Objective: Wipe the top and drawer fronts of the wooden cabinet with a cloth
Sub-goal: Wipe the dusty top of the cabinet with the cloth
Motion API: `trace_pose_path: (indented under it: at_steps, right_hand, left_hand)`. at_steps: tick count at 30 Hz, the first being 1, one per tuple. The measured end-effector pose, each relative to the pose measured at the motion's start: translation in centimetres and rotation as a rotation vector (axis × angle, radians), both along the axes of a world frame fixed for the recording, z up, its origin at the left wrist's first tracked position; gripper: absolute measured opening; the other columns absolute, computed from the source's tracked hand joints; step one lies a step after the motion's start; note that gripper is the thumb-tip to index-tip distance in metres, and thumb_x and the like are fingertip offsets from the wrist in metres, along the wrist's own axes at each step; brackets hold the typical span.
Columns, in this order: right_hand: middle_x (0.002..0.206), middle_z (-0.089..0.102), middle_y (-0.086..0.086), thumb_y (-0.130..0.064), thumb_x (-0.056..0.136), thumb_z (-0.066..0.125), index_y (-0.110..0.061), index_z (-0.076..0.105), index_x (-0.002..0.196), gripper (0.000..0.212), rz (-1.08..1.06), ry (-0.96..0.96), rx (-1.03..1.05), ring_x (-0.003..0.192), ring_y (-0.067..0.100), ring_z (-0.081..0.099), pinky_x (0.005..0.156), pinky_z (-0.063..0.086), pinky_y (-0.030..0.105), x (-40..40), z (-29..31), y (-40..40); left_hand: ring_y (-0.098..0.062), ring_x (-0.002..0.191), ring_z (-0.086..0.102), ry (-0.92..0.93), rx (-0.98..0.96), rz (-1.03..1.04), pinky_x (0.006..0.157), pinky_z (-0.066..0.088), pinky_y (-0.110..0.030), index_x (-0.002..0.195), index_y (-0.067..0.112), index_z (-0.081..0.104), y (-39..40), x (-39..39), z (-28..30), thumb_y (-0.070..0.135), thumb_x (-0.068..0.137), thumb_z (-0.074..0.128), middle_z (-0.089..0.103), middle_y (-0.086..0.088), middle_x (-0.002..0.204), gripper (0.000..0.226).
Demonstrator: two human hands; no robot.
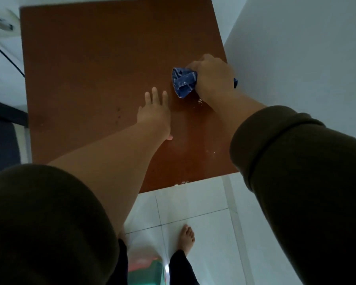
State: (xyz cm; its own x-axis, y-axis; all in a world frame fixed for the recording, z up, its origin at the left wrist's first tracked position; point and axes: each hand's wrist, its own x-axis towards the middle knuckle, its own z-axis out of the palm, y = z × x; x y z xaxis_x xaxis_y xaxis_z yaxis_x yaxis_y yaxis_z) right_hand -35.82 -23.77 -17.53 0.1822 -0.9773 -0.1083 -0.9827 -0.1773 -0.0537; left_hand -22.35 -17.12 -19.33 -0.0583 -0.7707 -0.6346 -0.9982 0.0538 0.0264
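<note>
I look straight down on the reddish-brown top of the wooden cabinet [86, 75]. My right hand [212, 76] is closed around a bunched blue cloth [183, 82] and presses it on the top near the right edge. My left hand [154, 116] lies flat on the wood just left of the cloth, fingers spread and holding nothing. Pale crumbs [199, 101] lie on the surface by my right wrist, and more sit at the front edge [182, 183]. The drawer fronts are hidden from this angle.
A white wall [296, 48] runs along the cabinet's right side. White floor tiles [203, 202] lie in front, with my bare foot [187, 236] on them. A black cable [6, 56] and a white round fitting [3, 24] sit at the left. A greenish object [146, 270] is at the bottom.
</note>
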Motion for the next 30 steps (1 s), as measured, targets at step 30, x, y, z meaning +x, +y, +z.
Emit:
trace_pose_path:
  at_steps: [30]
  right_hand:
    - [0.123,0.05,0.004,-0.029,0.094,0.054,-0.032,0.05,0.136,0.042,0.151,0.093,0.217,0.108,0.028,0.051,0.076,0.046,0.033,0.6,0.1,24.4]
  left_hand:
    - [-0.026,0.147,0.002,0.121,-0.16,0.008,0.116,0.017,-0.039,0.151,0.008,0.001,5.1,0.6,-0.7,0.02,0.092,0.058,-0.004,-0.006,0.16,0.083]
